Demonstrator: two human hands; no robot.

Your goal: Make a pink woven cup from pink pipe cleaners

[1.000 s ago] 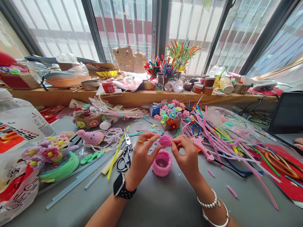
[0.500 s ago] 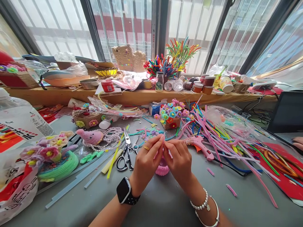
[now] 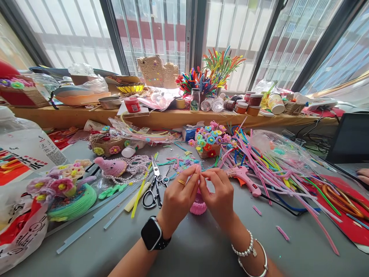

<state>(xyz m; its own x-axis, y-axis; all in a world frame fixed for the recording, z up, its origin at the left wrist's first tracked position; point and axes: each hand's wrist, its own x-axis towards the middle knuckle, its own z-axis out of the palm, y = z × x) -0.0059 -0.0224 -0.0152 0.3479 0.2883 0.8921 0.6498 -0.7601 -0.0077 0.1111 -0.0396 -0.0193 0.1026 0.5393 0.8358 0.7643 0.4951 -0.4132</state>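
Fingertip to fingertip, my left hand (image 3: 180,192) and my right hand (image 3: 217,192) meet above the grey table, both closed in a pinch. Whatever sits between the fingertips is too small and too covered to name. Under them stands a pink fuzzy round piece (image 3: 198,208), partly hidden by the fingers. To the right of my right hand lies a pink hot glue gun (image 3: 245,180) with a black cord. Scissors (image 3: 155,184) rest left of my left hand. Two short pink pipe cleaner pieces (image 3: 282,233) lie on the table at the right.
Long pipe cleaners (image 3: 259,154) spread across the right side. Clear glue sticks (image 3: 86,223), a pearl string (image 3: 141,165) and a green fuzzy piece with flowers (image 3: 73,202) lie left. A flower basket (image 3: 210,148) stands behind my hands. Another person's hand (image 3: 363,174) shows by a laptop (image 3: 350,142).
My hands stay pinched together in nearly the same place, with the right fingers shifting slightly. The whole view has moved a little.
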